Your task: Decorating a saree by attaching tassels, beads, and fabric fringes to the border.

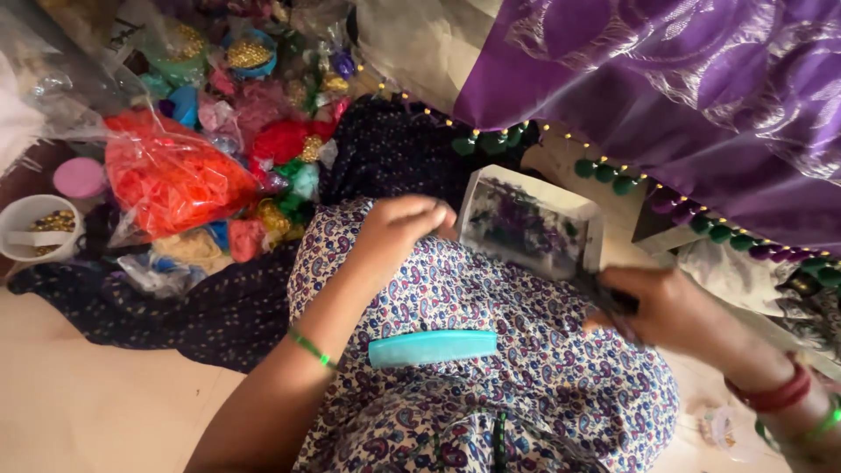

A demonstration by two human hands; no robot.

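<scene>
While the small open box rests tilted on the lap against the paisley cloth, the left hand curls loosely with its fingertips at the box's near left edge, and the right hand is closed around something dark at the box's lower right corner; what it is cannot be made out. Steadying the box with the left hand seems wise, since it sits on soft fabric. The turquoise comb lies loose just below and could slip; the purple bead-trimmed fabric hangs close above.
</scene>
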